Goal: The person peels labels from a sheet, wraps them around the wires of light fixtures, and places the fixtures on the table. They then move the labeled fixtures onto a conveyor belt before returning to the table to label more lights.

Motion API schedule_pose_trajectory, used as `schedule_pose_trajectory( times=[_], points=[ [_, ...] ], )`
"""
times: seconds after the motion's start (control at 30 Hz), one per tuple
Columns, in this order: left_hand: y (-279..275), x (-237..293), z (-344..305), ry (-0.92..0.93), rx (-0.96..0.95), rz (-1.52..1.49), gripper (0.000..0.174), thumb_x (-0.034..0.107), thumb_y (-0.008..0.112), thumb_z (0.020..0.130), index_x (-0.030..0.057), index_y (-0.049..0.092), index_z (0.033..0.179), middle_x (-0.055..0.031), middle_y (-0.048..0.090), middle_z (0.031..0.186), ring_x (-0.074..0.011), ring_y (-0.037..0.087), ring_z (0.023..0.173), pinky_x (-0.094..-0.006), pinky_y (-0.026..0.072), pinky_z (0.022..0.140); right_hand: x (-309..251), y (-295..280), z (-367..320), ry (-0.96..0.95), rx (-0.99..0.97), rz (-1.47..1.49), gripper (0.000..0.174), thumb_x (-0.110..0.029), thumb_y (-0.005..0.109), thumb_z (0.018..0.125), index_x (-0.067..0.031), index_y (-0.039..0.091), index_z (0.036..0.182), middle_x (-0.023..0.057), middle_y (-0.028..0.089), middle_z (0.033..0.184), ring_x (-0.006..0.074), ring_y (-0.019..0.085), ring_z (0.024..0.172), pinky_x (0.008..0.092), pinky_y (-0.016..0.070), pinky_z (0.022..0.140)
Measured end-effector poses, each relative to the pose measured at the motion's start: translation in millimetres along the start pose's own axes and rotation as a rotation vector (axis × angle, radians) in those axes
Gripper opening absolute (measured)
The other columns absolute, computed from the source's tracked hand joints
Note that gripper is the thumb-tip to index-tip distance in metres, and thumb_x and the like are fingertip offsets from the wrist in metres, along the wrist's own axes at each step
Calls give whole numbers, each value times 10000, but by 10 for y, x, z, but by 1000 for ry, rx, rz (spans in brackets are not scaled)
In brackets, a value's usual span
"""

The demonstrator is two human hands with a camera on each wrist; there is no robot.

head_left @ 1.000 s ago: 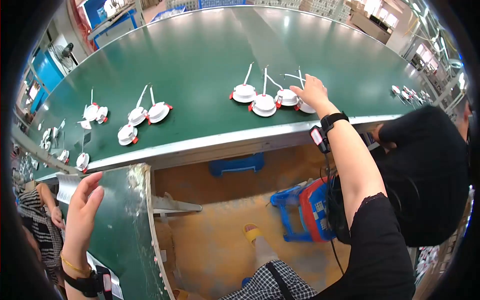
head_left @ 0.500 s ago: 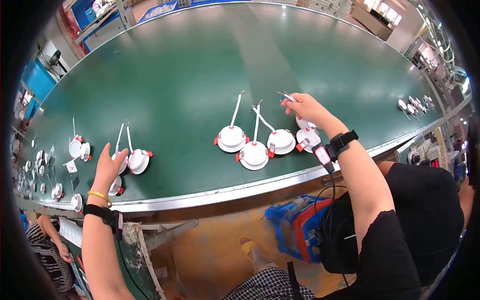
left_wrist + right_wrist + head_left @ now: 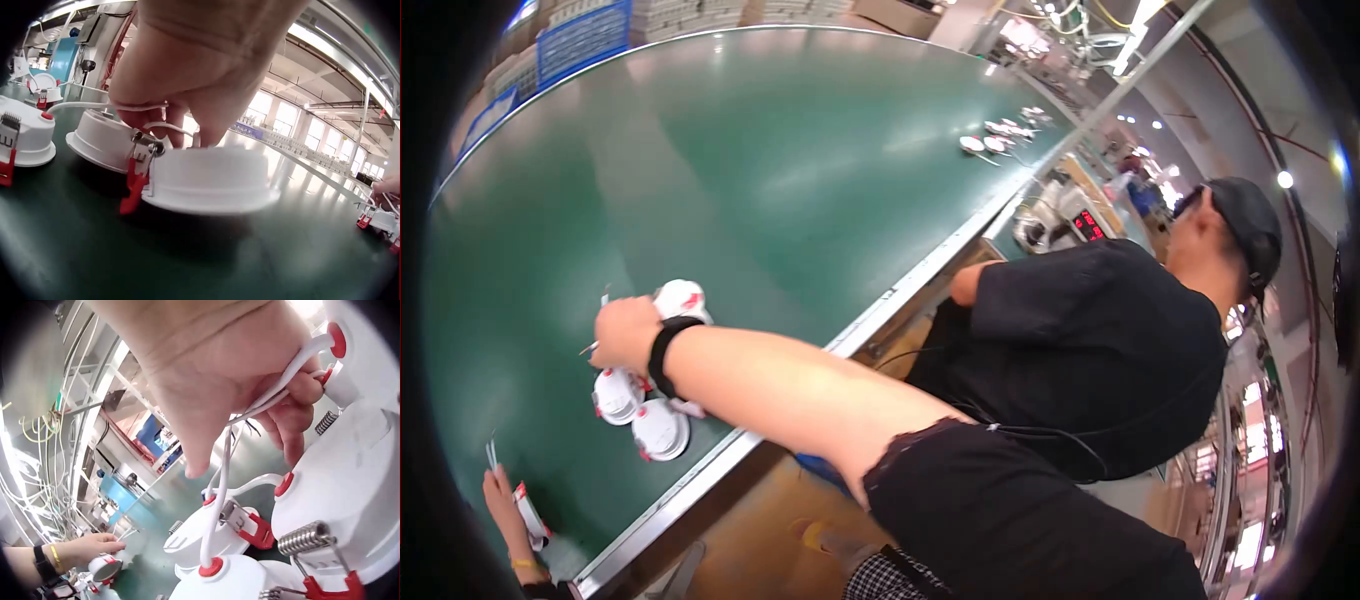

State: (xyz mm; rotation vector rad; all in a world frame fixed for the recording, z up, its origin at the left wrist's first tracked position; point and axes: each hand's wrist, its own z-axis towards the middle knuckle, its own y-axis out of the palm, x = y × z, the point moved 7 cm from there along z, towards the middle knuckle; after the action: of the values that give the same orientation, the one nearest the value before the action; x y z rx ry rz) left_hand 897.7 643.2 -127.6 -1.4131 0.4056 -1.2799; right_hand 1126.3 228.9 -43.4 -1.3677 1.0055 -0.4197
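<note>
Several white round downlights with red spring clips and white wires lie on the green belt. My right hand reaches across the belt and grips a bunch of white wires. Their downlights cluster just under it near the belt's edge, and one downlight shows close up. My left hand is at the bottom left and pinches white wires. A downlight sits right below its fingers and two more downlights lie beside it. The right wrist view shows the left hand over a small downlight.
A person in a black shirt and cap sits close on my right at the belt's metal edge. Further along lie more downlights and a device with a red display. An orange floor is below.
My view has swung right. The right hand has gathered the lamp wires and drawn the lamps into a tight cluster near the edge. The left hand has reached other lamps and pinched their wires.
</note>
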Motion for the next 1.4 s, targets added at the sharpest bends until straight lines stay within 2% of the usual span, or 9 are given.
schedule_pose_trajectory(
  times=[0.17,0.23,0.33,0.5,0.6,0.73,1.07,1.27,1.4],
  points=[
    [-103,527,-197,-233,-162,-463,263,236,457,998,-3,561,1031,-76,539,865,-176,493,780,-320,423,721,-58,113,27,-83,6,66,248,-274,638,745,-51,716,823,153,694,890,317,675,840,428,533,751],
    [-562,1036,-373,-65,125,-482,300,224,481,979,-10,572,1143,-88,589,986,-178,556,879,-314,446,801,-97,213,42,-414,21,-153,189,-237,604,799,-83,712,813,162,665,824,348,655,813,465,518,730],
    [-1297,2001,-654,116,158,-123,305,276,481,986,13,440,836,-85,400,707,-175,369,668,-321,360,620,51,103,72,-140,121,30,222,-281,575,891,-64,608,928,172,666,913,361,645,843,480,505,753],
    [-2340,2222,-1609,-37,170,-531,288,305,488,1010,86,524,827,84,383,659,1,339,573,-177,265,501,-277,-155,-329,-288,205,-58,241,-279,505,934,-63,563,1025,157,640,1060,392,611,956,468,497,809],
    [-2983,2269,-2509,-124,283,-363,246,263,487,1012,90,534,843,85,395,651,12,360,547,-166,283,479,-593,-280,-607,-127,273,393,360,-284,497,947,-70,530,1235,166,632,1060,294,632,949,400,529,675],
    [-3578,2040,-3855,-292,434,-301,260,252,494,1009,88,502,807,61,415,655,7,397,540,-161,314,467,-1386,-275,-858,-583,468,299,306,-282,509,950,-45,573,1133,149,650,982,256,627,937,344,457,832],
    [-4565,1997,-7506,-466,387,-79,239,229,531,977,35,528,838,26,465,665,-49,467,625,-243,360,539,-4061,134,-5048,-976,216,788,163,-83,583,880,-48,581,1039,99,652,967,182,606,923,296,461,836],
    [-4419,1303,-8734,-498,370,176,273,274,579,916,16,513,855,-240,590,779,-440,566,749,-499,429,647,-5504,1305,-7141,-1147,-203,735,189,-154,613,865,-101,550,1036,170,668,918,392,636,872,427,499,738],
    [-4321,737,-8981,-467,348,228,311,267,627,885,-11,567,1012,-235,633,901,-409,603,897,-447,473,773,-6092,1828,-7513,-1250,-286,663,264,-209,639,865,-64,531,1059,184,658,934,381,634,874,433,496,759]
  ],
)
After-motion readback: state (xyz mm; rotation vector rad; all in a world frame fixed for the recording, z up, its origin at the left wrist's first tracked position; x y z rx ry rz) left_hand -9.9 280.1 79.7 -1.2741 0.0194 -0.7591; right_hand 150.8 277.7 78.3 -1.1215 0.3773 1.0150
